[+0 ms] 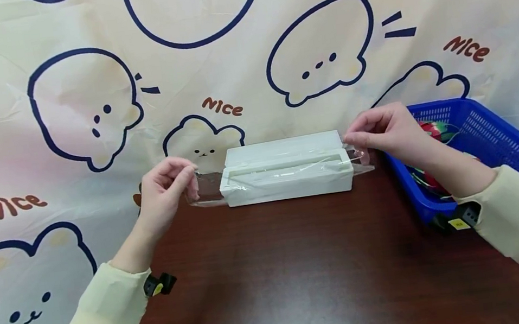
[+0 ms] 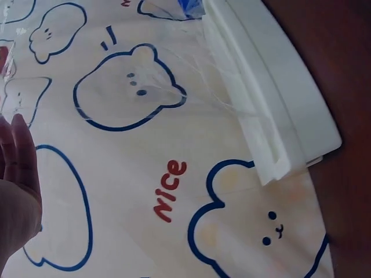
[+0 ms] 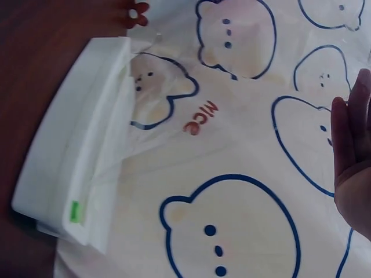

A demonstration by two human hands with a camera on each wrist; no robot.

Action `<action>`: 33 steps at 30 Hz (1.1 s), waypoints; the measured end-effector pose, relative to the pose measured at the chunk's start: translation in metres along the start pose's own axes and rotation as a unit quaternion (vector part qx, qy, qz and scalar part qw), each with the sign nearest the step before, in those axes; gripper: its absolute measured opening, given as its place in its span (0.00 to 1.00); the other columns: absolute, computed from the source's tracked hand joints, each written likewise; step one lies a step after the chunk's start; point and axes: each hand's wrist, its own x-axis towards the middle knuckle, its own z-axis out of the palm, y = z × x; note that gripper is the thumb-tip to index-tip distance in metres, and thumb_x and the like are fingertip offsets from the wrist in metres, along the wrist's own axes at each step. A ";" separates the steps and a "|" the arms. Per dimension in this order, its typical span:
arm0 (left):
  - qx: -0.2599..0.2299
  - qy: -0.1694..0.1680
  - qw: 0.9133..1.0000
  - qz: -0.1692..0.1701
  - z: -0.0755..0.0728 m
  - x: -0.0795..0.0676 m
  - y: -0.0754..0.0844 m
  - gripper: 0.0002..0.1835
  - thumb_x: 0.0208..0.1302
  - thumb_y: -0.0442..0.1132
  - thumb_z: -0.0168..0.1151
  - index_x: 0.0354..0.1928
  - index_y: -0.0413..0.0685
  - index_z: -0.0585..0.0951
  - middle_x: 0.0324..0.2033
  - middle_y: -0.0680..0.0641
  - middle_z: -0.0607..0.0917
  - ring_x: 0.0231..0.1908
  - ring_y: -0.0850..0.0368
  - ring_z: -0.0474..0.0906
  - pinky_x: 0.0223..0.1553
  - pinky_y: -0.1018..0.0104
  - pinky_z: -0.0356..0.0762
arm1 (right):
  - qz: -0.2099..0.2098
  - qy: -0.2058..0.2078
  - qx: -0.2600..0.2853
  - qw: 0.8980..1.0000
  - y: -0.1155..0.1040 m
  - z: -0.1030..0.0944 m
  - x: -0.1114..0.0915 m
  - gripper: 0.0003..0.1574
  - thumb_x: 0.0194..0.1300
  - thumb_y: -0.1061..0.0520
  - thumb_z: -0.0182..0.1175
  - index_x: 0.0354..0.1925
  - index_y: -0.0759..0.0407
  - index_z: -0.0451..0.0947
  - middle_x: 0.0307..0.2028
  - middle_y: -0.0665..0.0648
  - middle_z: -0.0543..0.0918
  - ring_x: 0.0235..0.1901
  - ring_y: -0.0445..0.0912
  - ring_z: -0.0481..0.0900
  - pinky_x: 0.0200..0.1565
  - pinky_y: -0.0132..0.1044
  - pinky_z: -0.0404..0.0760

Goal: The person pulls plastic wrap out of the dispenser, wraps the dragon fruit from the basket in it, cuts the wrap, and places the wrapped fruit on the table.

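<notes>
A long white box with its lid raised lies across the far side of the table. Clear plastic film stretches over it and past both ends. My left hand pinches the film beyond the left end, thumb against fingers. On the other side my right hand pinches the film near the box's right end. In the left wrist view, the film runs from the white box toward the left hand. The right wrist view has a green label on the box's end.
A blue plastic basket stands on the right, partly behind my right forearm. Inside are red fruits with green tips, resembling dragon fruits. A cream cloth with blue bear drawings hangs behind the dark brown table.
</notes>
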 end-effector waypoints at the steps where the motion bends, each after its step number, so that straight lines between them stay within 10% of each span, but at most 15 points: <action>1: 0.004 -0.001 1.000 -0.004 0.000 -0.003 -0.002 0.04 0.68 0.23 0.53 0.36 0.29 0.78 0.18 0.44 0.78 0.17 0.56 0.73 0.21 0.69 0.75 | -0.001 -0.001 -0.007 1.000 0.003 0.000 -0.003 0.09 0.66 0.69 0.59 0.36 0.62 0.86 0.22 0.58 0.82 0.17 0.47 0.77 0.22 0.32 0.78; 14: -0.025 -0.007 0.999 -0.043 0.006 -0.047 -0.028 0.04 0.67 0.22 0.53 0.36 0.28 0.77 0.21 0.46 0.80 0.19 0.57 0.78 0.27 0.68 0.81 | 0.024 -0.012 -0.059 0.998 0.039 0.004 -0.032 0.16 0.64 0.69 0.61 0.36 0.48 0.87 0.26 0.55 0.85 0.20 0.49 0.81 0.27 0.37 0.82; 19: -0.031 -0.025 0.998 -0.055 0.008 -0.055 -0.038 0.07 0.67 0.22 0.53 0.35 0.33 0.80 0.23 0.46 0.82 0.22 0.57 0.79 0.30 0.67 0.81 | 0.019 -0.034 -0.082 0.996 0.051 0.005 -0.039 0.10 0.63 0.70 0.62 0.36 0.57 0.86 0.28 0.53 0.85 0.21 0.48 0.81 0.28 0.36 0.82; 33: -0.027 -0.166 0.978 -0.121 0.004 -0.087 -0.053 0.08 0.65 0.23 0.53 0.32 0.37 0.80 0.24 0.44 0.81 0.26 0.53 0.78 0.30 0.63 0.79 | 0.017 -0.177 -0.020 0.984 0.086 0.016 -0.074 0.11 0.63 0.71 0.61 0.37 0.58 0.85 0.26 0.54 0.84 0.24 0.47 0.79 0.28 0.41 0.81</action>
